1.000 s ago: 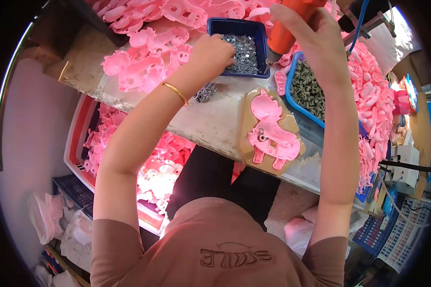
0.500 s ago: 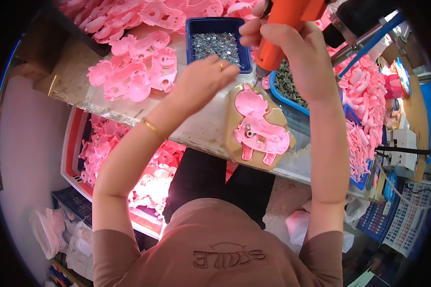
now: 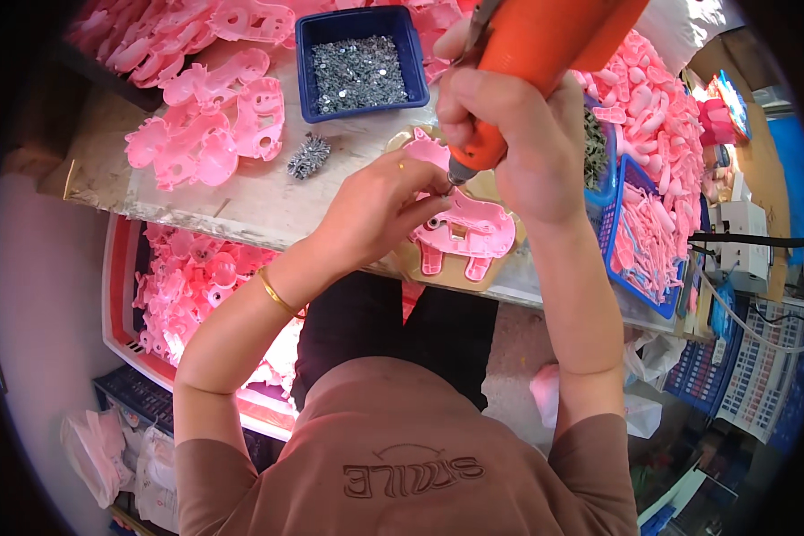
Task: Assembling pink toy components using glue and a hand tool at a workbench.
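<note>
1. Red crate (image 3: 121, 313) under counter edge, far left: holds heap of loose pink moulded parts, near full.
2. Counter (image 3: 241, 201): pile of pink shells (image 3: 210, 134) upper left; small clump of screws (image 3: 306, 157) loose just beside the pile.
3. Dark blue tray (image 3: 359, 58), top centre: holds grey screws, roughly half full.
4. Left hand (image 3: 380, 210): fingers pressed together, pinching at the driver tip, apparently steadying a screw; screw itself too small to confirm.
5. Work item: pink animal-shaped shell (image 3: 469, 234) seated in tan jig (image 3: 438, 268) at counter front edge, just right of left hand.
6. Right hand (image 3: 518, 134): closed round orange powered screwdriver (image 3: 545, 45), held steeply, tip down on the shell's upper left.
7. Judged step: fastening shell, screw being placed/driven. Next move calls for tip kept square on screw head, left fingers clear before driving.
8. Blue baskets (image 3: 630, 277), right: one w/ dark small parts, partly hidden; other w/ thin pink pieces. More pink parts heaped behind.
</note>
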Motion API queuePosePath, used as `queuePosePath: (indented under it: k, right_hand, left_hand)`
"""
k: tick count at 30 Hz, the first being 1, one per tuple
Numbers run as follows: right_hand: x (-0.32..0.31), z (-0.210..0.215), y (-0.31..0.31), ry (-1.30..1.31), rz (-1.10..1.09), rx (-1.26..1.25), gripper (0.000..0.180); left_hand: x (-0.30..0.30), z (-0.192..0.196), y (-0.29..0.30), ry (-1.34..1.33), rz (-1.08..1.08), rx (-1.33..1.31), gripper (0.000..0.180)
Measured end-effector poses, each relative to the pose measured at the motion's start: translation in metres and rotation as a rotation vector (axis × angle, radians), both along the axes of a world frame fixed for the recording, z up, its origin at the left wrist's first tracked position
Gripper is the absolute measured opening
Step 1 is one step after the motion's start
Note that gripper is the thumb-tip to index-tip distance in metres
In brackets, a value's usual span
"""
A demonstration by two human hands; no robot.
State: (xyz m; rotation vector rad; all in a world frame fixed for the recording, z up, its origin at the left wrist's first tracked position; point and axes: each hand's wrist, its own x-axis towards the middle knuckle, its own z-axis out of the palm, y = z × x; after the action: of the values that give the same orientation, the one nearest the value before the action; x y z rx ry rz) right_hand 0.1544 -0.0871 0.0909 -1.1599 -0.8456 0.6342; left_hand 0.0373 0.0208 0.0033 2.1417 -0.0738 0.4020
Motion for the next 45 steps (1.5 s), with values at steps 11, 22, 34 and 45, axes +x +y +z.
queuePosePath:
  k: [11, 22, 34, 45]
  right_hand:
    - [-0.010, 0.000, -0.014, 0.048, 0.000, -0.002, 0.022]
    - [-0.015, -0.005, -0.052, -0.141, -0.281, -0.108, 0.021]
    - [-0.004, -0.038, -0.063, -0.041, -0.329, -0.031, 0.020]
    - [-0.015, -0.049, -0.058, -0.126, -0.519, -0.023, 0.007]
  left_hand:
    - [-0.005, 0.005, -0.008, 0.073, -0.186, -0.115, 0.015]
    - [-0.001, 0.004, -0.021, -0.084, -0.148, 0.237, 0.026]
    - [0.001, -0.017, -0.037, -0.191, -0.123, 0.469, 0.026]
    - [0.000, -0.018, -0.040, -0.186, -0.102, 0.500, 0.024]
